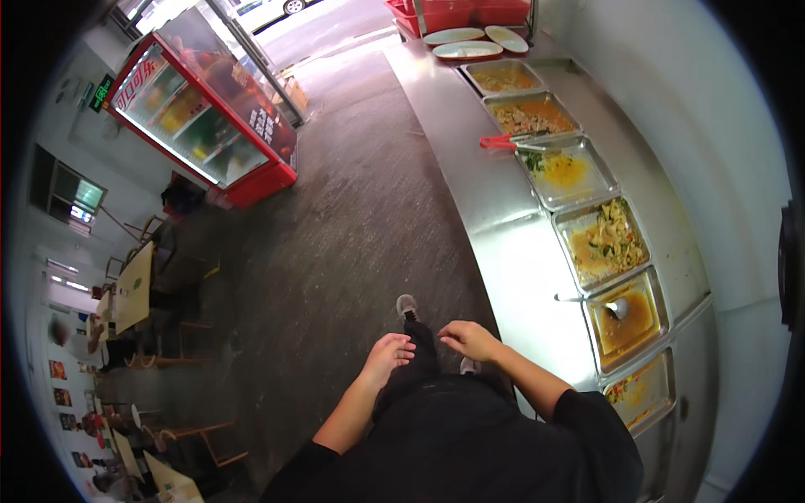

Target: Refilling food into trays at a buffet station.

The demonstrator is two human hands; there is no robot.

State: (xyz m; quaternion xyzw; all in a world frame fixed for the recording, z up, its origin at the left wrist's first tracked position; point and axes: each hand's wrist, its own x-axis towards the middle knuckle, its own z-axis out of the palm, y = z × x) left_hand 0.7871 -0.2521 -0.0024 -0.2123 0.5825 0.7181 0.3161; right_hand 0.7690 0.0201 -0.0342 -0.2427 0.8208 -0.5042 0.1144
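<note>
My left hand (388, 359) is raised before my body, fingers loosely bent, holding nothing. Close by on its right, my right hand (466, 339) hangs with curled fingers, also with nothing visible in it; the two do not touch. A stainless steel serving counter (459, 170) runs along my right side, with my right forearm near its edge. Set in it is a row of metal food trays: one with yellow cooked food (607, 242), one with brown sauce and a ladle (617, 309), and one with a little food left (638, 390). Red-handled tongs (500, 142) rest across a farther tray.
Oval plates (466, 49) and red plastic bins (440, 14) stand at the counter's far end. A red drinks fridge (207, 119) is ahead on the left. Tables (134, 286), wooden chairs and seated people line the left. Dark floor (327, 239) stretches ahead.
</note>
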